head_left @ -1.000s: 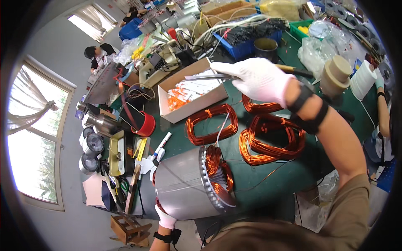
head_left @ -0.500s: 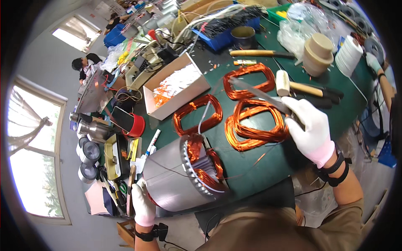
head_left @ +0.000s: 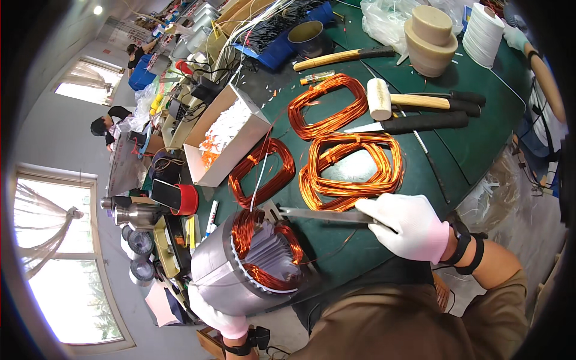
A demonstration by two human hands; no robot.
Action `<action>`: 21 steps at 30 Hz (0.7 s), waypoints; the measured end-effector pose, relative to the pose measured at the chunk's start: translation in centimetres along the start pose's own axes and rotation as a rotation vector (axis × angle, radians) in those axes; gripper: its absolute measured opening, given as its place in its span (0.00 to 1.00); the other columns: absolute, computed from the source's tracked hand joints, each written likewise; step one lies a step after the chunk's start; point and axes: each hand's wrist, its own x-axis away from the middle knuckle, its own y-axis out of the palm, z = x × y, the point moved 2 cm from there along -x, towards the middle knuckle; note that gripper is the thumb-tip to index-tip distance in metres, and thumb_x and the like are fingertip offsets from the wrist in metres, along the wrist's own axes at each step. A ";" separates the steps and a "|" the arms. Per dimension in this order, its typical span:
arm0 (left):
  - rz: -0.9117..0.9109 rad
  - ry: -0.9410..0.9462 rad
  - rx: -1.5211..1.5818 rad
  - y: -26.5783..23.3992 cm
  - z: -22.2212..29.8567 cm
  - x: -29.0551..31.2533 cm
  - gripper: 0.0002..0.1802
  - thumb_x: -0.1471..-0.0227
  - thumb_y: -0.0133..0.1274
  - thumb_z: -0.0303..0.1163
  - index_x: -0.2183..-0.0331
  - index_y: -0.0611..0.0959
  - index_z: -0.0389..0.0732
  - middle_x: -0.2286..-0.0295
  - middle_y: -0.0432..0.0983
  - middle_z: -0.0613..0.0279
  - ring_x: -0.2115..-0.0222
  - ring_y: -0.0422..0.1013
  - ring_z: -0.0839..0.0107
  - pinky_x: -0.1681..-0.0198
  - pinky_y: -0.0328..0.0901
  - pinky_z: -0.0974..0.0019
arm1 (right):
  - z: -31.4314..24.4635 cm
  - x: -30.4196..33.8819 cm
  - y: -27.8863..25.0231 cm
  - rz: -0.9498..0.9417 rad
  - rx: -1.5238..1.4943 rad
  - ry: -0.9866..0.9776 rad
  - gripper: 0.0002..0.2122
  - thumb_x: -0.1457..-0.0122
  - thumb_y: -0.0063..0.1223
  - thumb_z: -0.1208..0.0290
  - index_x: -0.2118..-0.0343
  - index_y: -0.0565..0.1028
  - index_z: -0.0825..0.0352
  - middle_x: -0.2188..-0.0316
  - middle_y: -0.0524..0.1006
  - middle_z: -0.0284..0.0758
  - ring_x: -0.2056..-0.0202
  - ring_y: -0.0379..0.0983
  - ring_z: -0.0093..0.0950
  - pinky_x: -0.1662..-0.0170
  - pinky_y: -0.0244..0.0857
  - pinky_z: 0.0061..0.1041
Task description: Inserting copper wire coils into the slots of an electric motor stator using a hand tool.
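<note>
A grey metal motor stator (head_left: 210,264) lies on its side at the table's near edge, its open end facing right. Copper windings (head_left: 273,279) and white slot liners show inside. My gloved left hand (head_left: 219,318) grips the stator's lower left; some fingers are hidden behind it. My gloved right hand (head_left: 411,228) is closed on a long, flat, blade-like metal tool (head_left: 324,216). The tool points left, its tip beside the stator's upper rim. Beyond lie overlapping copper wire coils (head_left: 393,174), with two single coils (head_left: 292,120) (head_left: 237,192) nearby.
A white mallet (head_left: 379,99), a black-handled knife (head_left: 426,122) and a wooden-handled tool (head_left: 327,60) lie farther back. An open carton (head_left: 258,123) holds white slips. Thread cone (head_left: 483,36) and beige stepped block (head_left: 429,45) stand far right, near another person's gloved hand (head_left: 515,39).
My right hand has moved down and left, bringing the metal tool from over the coils to the stator's rim. The stator has turned, and my left hand has shifted lower along it.
</note>
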 end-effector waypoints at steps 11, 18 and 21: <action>0.227 0.244 -0.447 1.1 -1.0 3.0 0.30 0.38 0.56 0.44 0.44 0.77 0.30 0.50 0.80 0.48 0.53 0.78 0.54 0.49 0.71 0.53 | -0.5 -0.5 -1.8 -0.162 0.196 -0.028 0.18 0.43 0.58 0.71 0.49 0.77 0.61 0.74 0.75 0.32 0.72 0.77 0.32 0.73 0.71 0.33; -0.335 0.011 -0.385 -2.6 -6.7 3.2 0.23 0.47 0.64 0.27 0.49 0.81 0.33 0.53 0.82 0.51 0.55 0.78 0.58 0.49 0.71 0.56 | -0.5 -2.4 -2.3 -0.528 0.260 -0.106 0.24 0.41 0.52 0.72 0.40 0.74 0.47 0.72 0.75 0.32 0.71 0.77 0.33 0.72 0.73 0.33; -0.341 -0.008 -0.403 -2.8 -7.5 3.2 0.23 0.47 0.64 0.27 0.49 0.82 0.33 0.54 0.82 0.51 0.55 0.78 0.58 0.49 0.71 0.56 | 0.7 -2.8 -2.0 -0.572 0.237 -0.150 0.25 0.40 0.49 0.73 0.40 0.75 0.41 0.70 0.75 0.33 0.70 0.78 0.34 0.71 0.74 0.33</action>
